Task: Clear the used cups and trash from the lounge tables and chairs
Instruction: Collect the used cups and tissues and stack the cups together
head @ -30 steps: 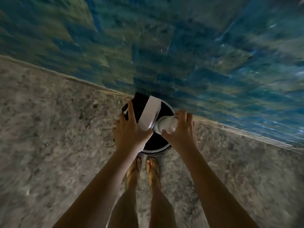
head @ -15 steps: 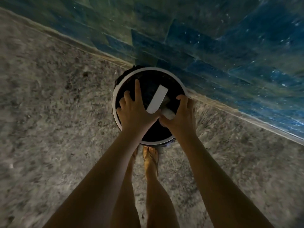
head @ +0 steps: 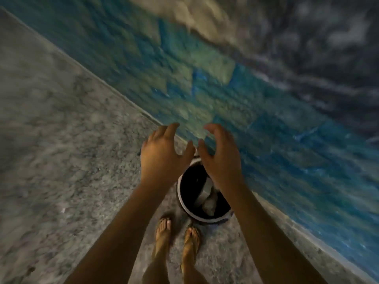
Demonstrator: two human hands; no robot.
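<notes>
A round trash bin [head: 185, 210] with a white rim and a dark inside stands on the floor against the wall, just ahead of my feet. Inside it lie a flat white strip [head: 205, 190] and a crumpled clear plastic cup [head: 210, 203]. My left hand [head: 162, 154] hovers above the bin's far left side, fingers spread and empty. My right hand [head: 220, 155] hovers over the bin's far rim, fingers curled apart, holding nothing. The right forearm covers part of the bin's right side.
A blue and green tiled wall [head: 246, 99] rises right behind the bin. The speckled grey stone floor [head: 61, 160] stretches to the left. My sandalled feet [head: 176, 232] stand close to the bin's near edge. The picture is blurred by motion.
Both hands let go of the white strip and the plastic cup, which now lie inside the bin. The hands have lifted up and away, and the view swung upward.
</notes>
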